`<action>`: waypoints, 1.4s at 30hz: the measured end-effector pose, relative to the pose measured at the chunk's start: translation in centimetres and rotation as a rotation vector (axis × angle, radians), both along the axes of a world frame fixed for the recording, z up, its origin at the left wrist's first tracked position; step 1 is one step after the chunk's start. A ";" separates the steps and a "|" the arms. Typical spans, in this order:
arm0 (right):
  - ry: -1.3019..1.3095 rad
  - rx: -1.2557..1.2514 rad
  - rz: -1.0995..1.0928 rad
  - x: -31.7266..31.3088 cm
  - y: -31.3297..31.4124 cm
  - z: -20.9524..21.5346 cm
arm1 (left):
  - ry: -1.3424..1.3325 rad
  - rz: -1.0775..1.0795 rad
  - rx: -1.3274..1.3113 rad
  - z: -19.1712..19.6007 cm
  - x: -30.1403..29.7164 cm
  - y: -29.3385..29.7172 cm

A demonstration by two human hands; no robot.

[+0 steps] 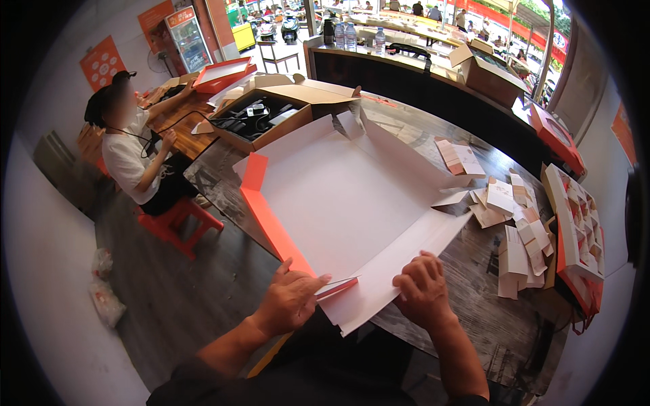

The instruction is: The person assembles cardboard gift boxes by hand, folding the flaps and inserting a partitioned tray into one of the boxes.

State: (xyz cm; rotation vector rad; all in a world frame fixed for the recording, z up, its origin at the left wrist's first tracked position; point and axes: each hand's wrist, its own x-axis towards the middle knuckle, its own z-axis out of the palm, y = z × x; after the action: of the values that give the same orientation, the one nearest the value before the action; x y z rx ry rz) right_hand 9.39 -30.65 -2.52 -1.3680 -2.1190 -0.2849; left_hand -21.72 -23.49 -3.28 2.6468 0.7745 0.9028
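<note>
a large flat unfolded box blank (352, 203), white inside with orange outer flaps, is spread on the dark wooden table (467, 271), reaching from the near edge out toward the middle. both forearms are brought in from the lower edge, elbows bent, wrists angled inward toward the blank's near edge.

the left hand (290, 298) is set at the near left corner, palm down, knuckles up, fingers stretched forward and pinched on a narrow orange-edged flap (336, 287) that is being folded along the near edge. thumb position is partly hidden. the right hand (423, 284) is placed palm down on the white near panel, fingers curled and pressed onto the card, nothing enclosed in it; it is held loose-fisted, flat against the sheet, just beside the flap's end. the two hands are near each other, not touching.

to the right of the blank, a scatter of small folded card pieces (514, 223) is seen on the table. further right, an open orange box with divided compartments (575, 230) is leaned at the table edge. behind the blank, a brown carton with dark items inside (264, 118) is stood on the table. at the left, another person (135, 149) is seated on a red stool (177, 223) at a separate table, hands raised to their own work.
</note>
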 end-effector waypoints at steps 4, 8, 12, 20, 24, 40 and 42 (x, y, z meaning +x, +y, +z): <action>-0.028 0.010 0.173 -2.3 0.2 0.8 | -0.054 0.042 0.043 -1.2 -2.0 0.9; -0.010 0.022 0.226 -4.0 0.2 1.2 | 0.064 0.101 0.158 0.0 -2.5 0.9; -0.020 0.026 0.280 -6.0 0.3 1.7 | 0.081 0.148 0.165 0.2 -3.3 0.9; 0.065 0.014 0.322 -7.3 -1.1 2.5 | 0.055 0.040 0.169 -0.9 -4.9 2.7; 0.271 0.021 0.292 -4.6 -2.1 4.6 | 0.128 0.049 0.122 -0.2 -5.8 2.7; 0.241 -0.579 -0.500 14.3 -2.7 4.5 | 0.071 0.032 0.145 -0.9 -7.5 3.9; 0.402 -0.786 -0.580 15.4 -1.5 5.2 | 0.069 0.032 0.147 -1.0 -7.6 4.0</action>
State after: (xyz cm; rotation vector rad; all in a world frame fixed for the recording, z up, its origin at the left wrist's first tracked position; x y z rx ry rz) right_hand 24.78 -32.20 2.72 -2.2434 -1.4899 0.6279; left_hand -29.30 -19.51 -4.30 2.8141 0.7969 0.9134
